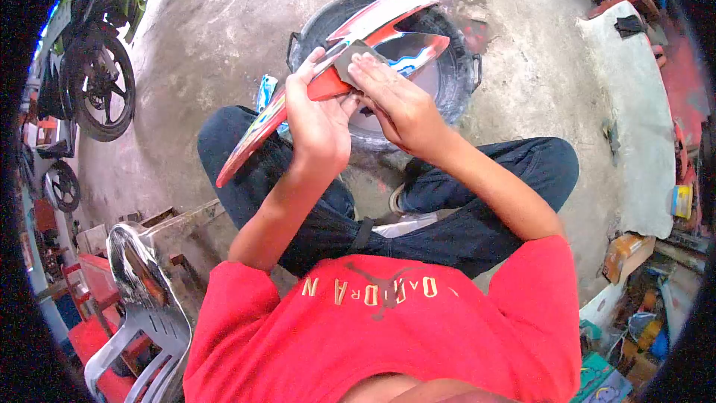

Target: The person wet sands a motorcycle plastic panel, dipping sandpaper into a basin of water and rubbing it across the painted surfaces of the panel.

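Note:
A long, curved motorcycle fairing panel (257, 128), orange-red with white and blue markings, lies slanted above a dark round basin (456, 93). My left hand (319, 123) is wrapped around the panel's middle from below, its thumb along the near edge. With my right hand (395, 101) I press a dark grey piece of sandpaper (349, 60) flat on the panel's surface, fingers together over it. The panel's forked far end reaches over the basin, while its narrow tip points toward my left knee. Greyish water shows inside the basin.
The basin stands on a stained concrete floor (216, 37) in front of my crossed legs. A blue and white packet (266, 93) is left of it. Motorcycle wheels (101, 82) are at the far left, a grey plastic chair (145, 306) at lower left, and a pale slab (634, 119) on the right.

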`<state>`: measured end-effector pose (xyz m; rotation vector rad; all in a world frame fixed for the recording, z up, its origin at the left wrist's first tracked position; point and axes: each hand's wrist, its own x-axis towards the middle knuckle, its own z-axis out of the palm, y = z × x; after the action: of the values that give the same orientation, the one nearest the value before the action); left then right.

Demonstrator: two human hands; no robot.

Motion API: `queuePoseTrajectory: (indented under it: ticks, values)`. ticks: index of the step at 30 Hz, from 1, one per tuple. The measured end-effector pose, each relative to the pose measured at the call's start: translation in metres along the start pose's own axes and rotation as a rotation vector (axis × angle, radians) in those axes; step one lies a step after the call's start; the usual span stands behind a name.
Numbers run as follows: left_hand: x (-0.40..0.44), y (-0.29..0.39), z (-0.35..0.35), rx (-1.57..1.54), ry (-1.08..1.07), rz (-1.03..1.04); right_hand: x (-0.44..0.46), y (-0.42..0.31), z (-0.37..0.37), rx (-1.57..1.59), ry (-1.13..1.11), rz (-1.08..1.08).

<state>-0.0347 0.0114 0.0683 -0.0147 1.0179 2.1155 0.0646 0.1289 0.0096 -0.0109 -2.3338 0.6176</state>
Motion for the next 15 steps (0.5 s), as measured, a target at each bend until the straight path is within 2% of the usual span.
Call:
queuePoseTrajectory:
  ticks: [1,3,4,7,8,11,12,13,15]
  values:
    - [0.000,0.001,0.000,0.003,-0.007,0.003,-0.001,0.006,0.000,0.039,-0.006,-0.072]
    - [-0.002,0.002,0.001,0.026,0.028,-0.004,-0.005,0.040,0.004,-0.013,0.037,0.179]
    - [-0.001,0.002,0.001,0.030,0.030,-0.001,0.003,0.041,-0.004,0.109,0.040,0.506]
    - [0.001,0.000,0.001,0.012,0.020,-0.008,-0.002,0.029,0.002,0.040,0.041,0.398]
    - [0.000,-0.002,0.000,0.000,0.023,-0.013,0.002,0.007,0.003,-0.040,0.072,0.140]
    - [0.001,-0.001,-0.004,-0.012,-0.007,-0.014,-0.001,0.003,0.001,0.012,0.009,-0.081]
    - [0.001,0.000,-0.004,-0.004,0.008,-0.016,-0.003,0.024,0.005,-0.033,0.032,0.003]
    - [0.002,0.000,-0.003,-0.002,0.021,-0.015,0.000,0.038,0.002,-0.017,0.055,0.208]
    - [0.000,-0.001,-0.002,-0.010,0.035,-0.016,0.007,0.050,-0.007,-0.001,-0.009,0.473]
